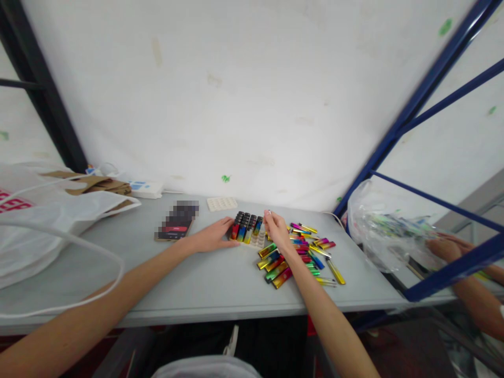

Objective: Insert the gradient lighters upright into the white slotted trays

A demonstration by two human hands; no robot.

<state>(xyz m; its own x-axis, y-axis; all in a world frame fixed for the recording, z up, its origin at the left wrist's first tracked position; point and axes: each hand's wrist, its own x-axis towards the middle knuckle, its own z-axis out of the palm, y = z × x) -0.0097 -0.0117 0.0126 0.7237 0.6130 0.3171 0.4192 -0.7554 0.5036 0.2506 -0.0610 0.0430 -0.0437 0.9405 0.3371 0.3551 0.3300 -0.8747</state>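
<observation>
L hand open @ tray, R hand curled, grip unclear; phone L, loose lighters R.

It looked like a workshop: loose lighters lay on the tabletop, a scuffed wall behind it.

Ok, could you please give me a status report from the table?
Left grip spread at the left side of the tray. Right grip curled at its right, contents unclear. Tray partly filled; loose lighters around right forearm.
</observation>
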